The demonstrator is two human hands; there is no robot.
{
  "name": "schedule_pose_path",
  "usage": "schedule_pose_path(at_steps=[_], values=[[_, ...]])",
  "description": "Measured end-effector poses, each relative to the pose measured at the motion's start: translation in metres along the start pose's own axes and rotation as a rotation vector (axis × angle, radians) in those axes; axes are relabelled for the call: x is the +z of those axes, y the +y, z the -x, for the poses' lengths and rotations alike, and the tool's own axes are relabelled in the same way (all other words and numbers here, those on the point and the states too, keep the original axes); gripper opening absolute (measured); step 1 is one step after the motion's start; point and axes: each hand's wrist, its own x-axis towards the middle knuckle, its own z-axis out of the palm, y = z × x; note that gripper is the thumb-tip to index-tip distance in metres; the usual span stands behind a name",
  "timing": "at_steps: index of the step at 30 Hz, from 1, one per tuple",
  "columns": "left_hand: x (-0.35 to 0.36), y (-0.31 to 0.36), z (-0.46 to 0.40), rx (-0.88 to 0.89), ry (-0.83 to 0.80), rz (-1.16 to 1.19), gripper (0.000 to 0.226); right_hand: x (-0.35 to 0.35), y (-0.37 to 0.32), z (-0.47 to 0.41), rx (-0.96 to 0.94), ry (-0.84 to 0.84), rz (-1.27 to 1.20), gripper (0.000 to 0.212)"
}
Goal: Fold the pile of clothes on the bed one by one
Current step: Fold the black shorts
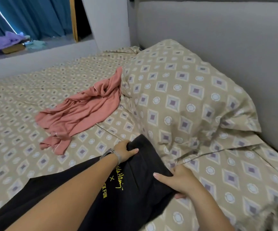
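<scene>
Black shirt (135, 189) gripped by two hands, left (125, 150) and right (178, 180); one pink garment (81, 110) beside.

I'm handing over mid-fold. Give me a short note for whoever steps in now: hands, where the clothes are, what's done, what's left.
Left hand: grips the far edge of the black shirt, thumb on top.
Right hand: grips the same shirt at its right edge.
Black shirt lies at the near side of the bed, its far end by the pillow, yellow print up, fold not finished.
Pink garment lies crumpled farther back, touching the pillow, unfolded.
Done: no folded item in view.
Left: finish the black shirt, then fold the pink one.
</scene>
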Motion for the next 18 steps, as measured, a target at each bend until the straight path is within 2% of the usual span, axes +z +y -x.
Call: schedule_pose_path(at_steps=[5,8,10,12,13,15,18], values=[[-0.001,0.001,0.009,0.048,0.069,-0.05,0.043,0.008,-0.001,0.001,-0.04,0.066,0.114,0.05],[-0.011,-0.01,0.033,0.15,0.126,-0.071,0.049,0.015,-0.006,0.009,-0.017,0.126,0.145,0.054],[-0.022,-0.03,0.062,0.194,0.171,-0.12,0.053,0.023,-0.012,0.021,0.017,0.266,0.25,0.063],[-0.033,-0.061,0.097,0.18,0.198,-0.18,0.053,0.034,-0.021,0.037,-0.014,0.474,0.42,0.067],[-0.04,-0.078,0.118,0.16,0.216,-0.206,0.053,0.041,-0.027,0.046,-0.078,0.56,0.45,0.063],[-0.055,-0.114,0.157,0.108,0.3,-0.245,0.052,0.059,-0.041,0.06,-0.307,0.659,0.362,0.047],[-0.079,-0.168,0.215,-0.056,0.475,-0.282,0.051,0.101,-0.059,0.077,-0.629,0.546,0.265,0.029]])
